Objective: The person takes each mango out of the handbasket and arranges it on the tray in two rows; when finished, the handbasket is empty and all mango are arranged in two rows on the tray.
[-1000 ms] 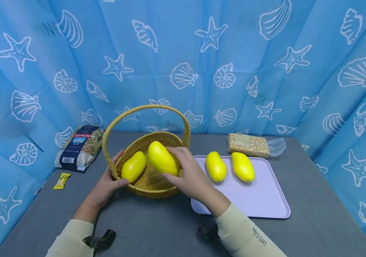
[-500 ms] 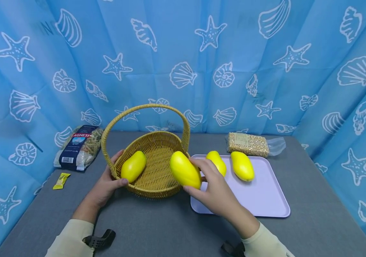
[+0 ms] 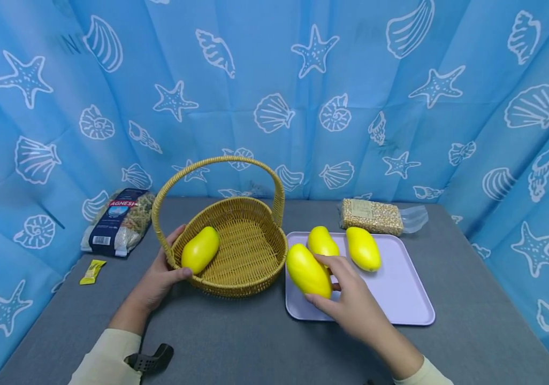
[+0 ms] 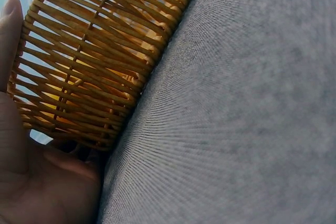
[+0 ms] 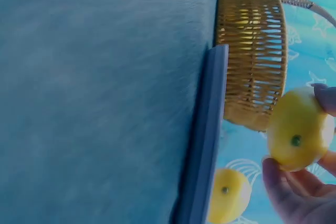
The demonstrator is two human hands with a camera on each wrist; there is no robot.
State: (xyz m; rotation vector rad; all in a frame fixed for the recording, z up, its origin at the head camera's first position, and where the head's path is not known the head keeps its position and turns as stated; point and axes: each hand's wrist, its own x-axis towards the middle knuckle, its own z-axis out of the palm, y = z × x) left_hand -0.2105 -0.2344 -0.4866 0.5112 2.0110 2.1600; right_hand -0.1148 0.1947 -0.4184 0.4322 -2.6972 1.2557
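My left hand (image 3: pixel 159 278) grips the near-left rim of a wicker basket (image 3: pixel 248 251), thumb over the edge. One yellow mango (image 3: pixel 200 250) lies inside, against the basket's left wall. With thumb and fingers, my right hand (image 3: pixel 353 302) holds another mango (image 3: pixel 308 271) above the left part of the lilac tray (image 3: pixel 402 302). Two more mangoes, one in the middle (image 3: pixel 321 240) and one farther right (image 3: pixel 364 249), lie at the tray's back. In the right wrist view the held mango (image 5: pixel 296 127) is raised above the tray's edge (image 5: pixel 205 145). The left wrist view shows the basket's woven side (image 4: pixel 94 45) on the cloth.
A pasta bag (image 3: pixel 119 222) and a small yellow wrapped packet (image 3: pixel 92 271) lie left of the basket. Behind the tray is a clear pack of pale grains or beans (image 3: pixel 373 216). A blue shell-print curtain (image 3: pixel 274 80) closes off the back and sides of the grey table (image 3: pixel 236 342).
My right hand has carried the mango out from over the basket, rightward to above the tray. My left hand stays on the basket rim.
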